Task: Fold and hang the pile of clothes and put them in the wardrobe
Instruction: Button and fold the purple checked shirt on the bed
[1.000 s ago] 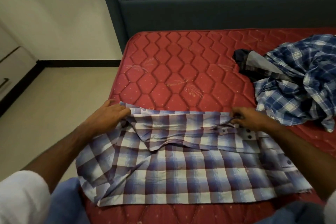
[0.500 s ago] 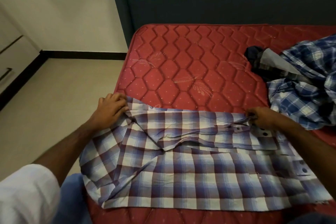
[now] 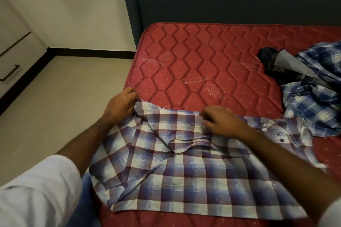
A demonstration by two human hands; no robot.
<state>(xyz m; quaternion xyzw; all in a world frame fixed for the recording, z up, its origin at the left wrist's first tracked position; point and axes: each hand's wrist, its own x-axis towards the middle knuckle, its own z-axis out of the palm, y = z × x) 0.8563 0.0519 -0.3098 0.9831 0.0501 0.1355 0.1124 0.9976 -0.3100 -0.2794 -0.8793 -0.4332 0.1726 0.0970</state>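
Head view. Purple-and-white checked shirt [image 3: 193, 171] spread on near part of red quilted mattress [image 3: 193, 64], left edge hanging slightly past mattress corner; top portion folded over toward near side, creased ridge running across middle. Two dark buttons [image 3: 280, 137] visible on placket at right end.

Left hand [image 3: 120, 106] at far-left corner of shirt, fingers curled round bunched cloth, gripping it at mattress edge. Right hand [image 3: 219, 121] on folded upper edge near centre, fingers relaxed and lightly bent, pressing down on cloth; no pinch discernible, some motion blur. Both forearms bare; white sleeve [image 3: 36, 190] at lower left.

Pile of remaining clothes at right side of mattress, apart from left hand, just beside right end of spread shirt: blue-and-white plaid shirt [image 3: 313, 108] crumpled, dark garment [image 3: 275, 62] with grey lining partly under it toward far side. Blue plaid edge touching or overlapping checked shirt's right end; exact contact not resolvable.

Dark teal padded headboard [image 3: 230, 0] behind mattress. Beige floor [image 3: 64, 97] at left, black skirting along cream wall. Drawer front with black handle [image 3: 11, 73] at far left edge.
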